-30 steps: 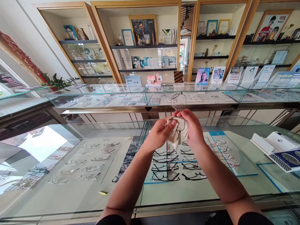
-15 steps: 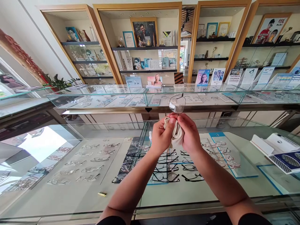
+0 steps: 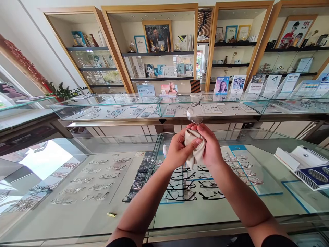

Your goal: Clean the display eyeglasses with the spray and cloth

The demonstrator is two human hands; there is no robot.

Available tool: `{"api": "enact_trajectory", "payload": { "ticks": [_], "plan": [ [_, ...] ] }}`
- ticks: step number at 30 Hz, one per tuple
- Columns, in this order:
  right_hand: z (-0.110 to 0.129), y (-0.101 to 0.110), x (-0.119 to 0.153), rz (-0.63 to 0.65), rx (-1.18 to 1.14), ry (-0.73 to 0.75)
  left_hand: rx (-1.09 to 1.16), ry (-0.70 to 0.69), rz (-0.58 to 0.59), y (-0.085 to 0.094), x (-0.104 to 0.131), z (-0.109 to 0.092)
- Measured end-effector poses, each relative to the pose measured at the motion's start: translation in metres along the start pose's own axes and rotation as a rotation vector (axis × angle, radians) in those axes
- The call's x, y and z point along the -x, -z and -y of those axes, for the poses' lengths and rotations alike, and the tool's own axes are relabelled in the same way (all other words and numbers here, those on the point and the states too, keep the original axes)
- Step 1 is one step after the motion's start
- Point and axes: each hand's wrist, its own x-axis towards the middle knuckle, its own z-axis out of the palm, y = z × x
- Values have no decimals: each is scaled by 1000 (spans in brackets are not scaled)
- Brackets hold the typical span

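A pair of thin-rimmed eyeglasses point(image 3: 195, 114) is held up above the front counter, one lens standing clear over my fingertips. Its other half is hidden behind my hands and a cream cleaning cloth point(image 3: 192, 140). My left hand point(image 3: 180, 149) is closed on the cloth, its thumb pressed across the folds. On the other side my right hand point(image 3: 212, 145) closes around the glasses and the cloth's edge, fingers near the bridge. How each finger grips behind the cloth cannot be made out.
Beneath my hands is a glass display counter point(image 3: 133, 219) with rows of eyeglass frames point(image 3: 181, 185). A small gold-coloured object point(image 3: 111, 214) lies on the glass at left. A white spray bottle point(image 3: 165, 151) stands behind my left wrist. An open white box point(image 3: 303, 161) is at right.
My left thumb has slid down and right across the cloth, which now hangs lower and is folded differently. The glasses and both hands have shifted slightly right.
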Motion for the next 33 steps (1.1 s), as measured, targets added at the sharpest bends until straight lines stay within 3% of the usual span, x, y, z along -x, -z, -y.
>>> {"api": "enact_trajectory", "payload": {
  "ticks": [6, 13, 17, 22, 25, 29, 33],
  "plan": [
    [-3, -10, 13, -16, 39, 39, -31, -74, -215, -15, 7, 4],
    [-5, -7, 15, 32, 37, 49, -55, -106, -279, -17, 8, -5],
    [2, -4, 15, 17, 46, 47, -102, -76, -177, -12, 13, -14],
    [19, -6, 21, -59, 62, 55, -44, 53, 104, -3, 24, -31],
    [20, -9, 30, -145, 31, -7, 4, 138, 158, -3, 34, -33],
    [9, -13, 56, -163, 25, -102, 67, 187, 5, -14, 55, -24],
    [1, -12, 91, -138, 63, -104, 33, 162, -183, -31, 83, -18]
  ]
}}
